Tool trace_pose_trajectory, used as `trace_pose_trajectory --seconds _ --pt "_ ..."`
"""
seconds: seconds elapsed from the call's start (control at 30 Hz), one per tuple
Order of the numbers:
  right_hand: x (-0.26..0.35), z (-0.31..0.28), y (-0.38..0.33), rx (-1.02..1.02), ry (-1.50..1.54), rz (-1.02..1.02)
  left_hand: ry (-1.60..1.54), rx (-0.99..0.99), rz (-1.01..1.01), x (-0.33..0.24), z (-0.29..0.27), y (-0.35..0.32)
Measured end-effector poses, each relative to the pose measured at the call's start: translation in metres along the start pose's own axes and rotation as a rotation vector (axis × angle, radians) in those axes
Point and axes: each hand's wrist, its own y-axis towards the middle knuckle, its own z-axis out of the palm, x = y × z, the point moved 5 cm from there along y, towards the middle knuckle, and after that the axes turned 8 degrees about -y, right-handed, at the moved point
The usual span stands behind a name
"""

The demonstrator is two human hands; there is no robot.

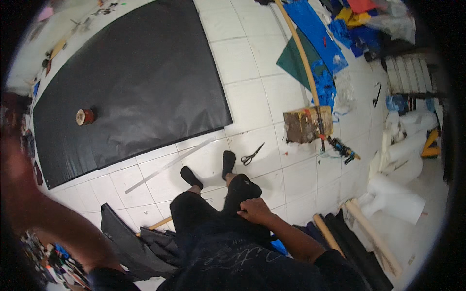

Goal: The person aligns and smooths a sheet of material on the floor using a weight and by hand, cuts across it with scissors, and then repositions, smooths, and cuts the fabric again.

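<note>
My right hand is closed in front of my dark shorts, fingers curled in; whether anything is inside them is hidden. Up along the left rim my left arm is raised, and my left hand is dark and smeared there, so its fingers cannot be read. Ahead of my feet a large black sheet lies spread on the floor. A reddish-brown spool stands on it. Black-handled scissors lie beside my right foot, blades apart. A long pale ruler-like strip runs between the sheet and my feet.
A block stands on the tiles at right with a long wooden pole against it. Blue sheeting and a green piece lie beyond. White rolls line the right side. Dark fabric lies near my left.
</note>
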Motion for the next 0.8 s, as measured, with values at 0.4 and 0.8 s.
trace_pose_trajectory --seconds 0.4,0.8 --pt "-0.160 0.028 0.224 0.112 0.755 0.151 -0.289 -0.250 -2.044 0.359 0.227 -0.733" --pt "-0.391 0.116 0.547 -0.561 1.202 0.471 0.067 -0.693 -1.309 0.578 0.233 -0.855"
